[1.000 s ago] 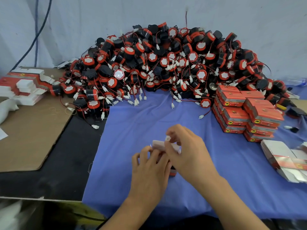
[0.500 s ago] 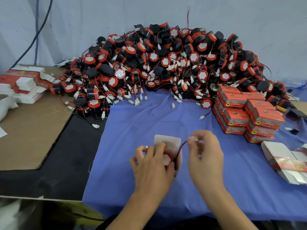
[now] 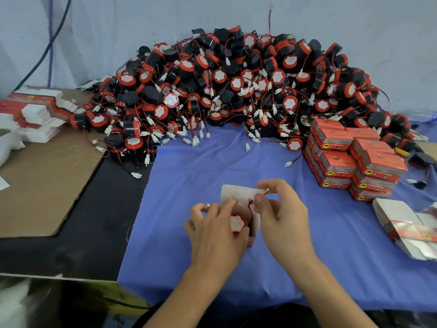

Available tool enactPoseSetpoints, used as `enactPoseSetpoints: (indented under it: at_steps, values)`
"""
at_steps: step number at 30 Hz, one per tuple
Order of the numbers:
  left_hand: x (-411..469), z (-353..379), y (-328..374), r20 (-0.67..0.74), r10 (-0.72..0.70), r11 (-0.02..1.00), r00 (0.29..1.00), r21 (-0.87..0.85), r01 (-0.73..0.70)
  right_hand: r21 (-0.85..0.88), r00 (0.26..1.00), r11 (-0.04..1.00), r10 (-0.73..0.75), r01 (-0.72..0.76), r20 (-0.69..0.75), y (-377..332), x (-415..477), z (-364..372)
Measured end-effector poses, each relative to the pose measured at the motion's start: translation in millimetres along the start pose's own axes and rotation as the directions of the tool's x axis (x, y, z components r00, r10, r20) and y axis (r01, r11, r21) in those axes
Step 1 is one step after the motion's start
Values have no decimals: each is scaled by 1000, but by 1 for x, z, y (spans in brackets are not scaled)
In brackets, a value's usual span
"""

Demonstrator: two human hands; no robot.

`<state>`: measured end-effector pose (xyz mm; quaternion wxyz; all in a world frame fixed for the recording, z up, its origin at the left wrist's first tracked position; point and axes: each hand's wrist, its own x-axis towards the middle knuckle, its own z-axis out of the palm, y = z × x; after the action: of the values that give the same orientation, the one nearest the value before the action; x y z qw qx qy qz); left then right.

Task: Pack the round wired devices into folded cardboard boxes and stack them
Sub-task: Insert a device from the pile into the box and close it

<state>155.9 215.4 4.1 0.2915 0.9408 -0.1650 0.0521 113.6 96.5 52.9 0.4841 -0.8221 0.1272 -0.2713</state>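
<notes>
Hands, head view: left hand (image 3: pixel 212 230) curls round the open box (image 3: pixel 234 191), thumb beside the round device (image 3: pixel 237 222); right hand (image 3: pixel 281 216) pinches the white connector (image 3: pixel 263 191) of its wire, just above the flap.
Round device: inside the open box, white face showing, over the blue cloth (image 3: pixel 212 166) on the counter.
Pile: loose devices (image 3: pixel 236 91) heaped at the back.
Packed: red stack (image 3: pixel 354 159) at right.
Unfolded: flat boxes (image 3: pixel 402 223) at the right edge.
</notes>
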Motion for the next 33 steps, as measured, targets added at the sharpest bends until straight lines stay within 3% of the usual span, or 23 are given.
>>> enactPoseSetpoints:
  at_steps: [6, 11, 16, 20, 24, 27, 33]
  values:
    - [-2, -3, -5, 13, -44, 989, 999, -141, 46, -309, 976, 951, 77, -10, 205, 0, 15, 13]
    - [-4, -5, -9, 11, -73, 969, 997, -236, 73, -570, 938, 798, 17, 195, 346, -2, 14, 22]
    - [-5, -5, -13, 22, -47, 969, 999, -241, 51, -654, 882, 678, 16, 336, 470, 2, 3, 28]
    - [-6, -10, -23, 37, 36, 950, 999, -312, -22, -617, 871, 722, 42, 313, 490, 7, 1, 27]
    - [-8, -17, -29, -38, 161, 966, 986, -197, -165, -635, 901, 692, -55, 345, 430, 18, -9, 31]
    - [-8, -19, -31, -45, 187, 975, 981, -115, -191, -659, 938, 676, -159, 330, 307, 22, -14, 32]
    - [-1, -26, -29, -29, 197, 979, 980, -44, -198, -699, 898, 595, -94, 397, 431, 29, -11, 27]
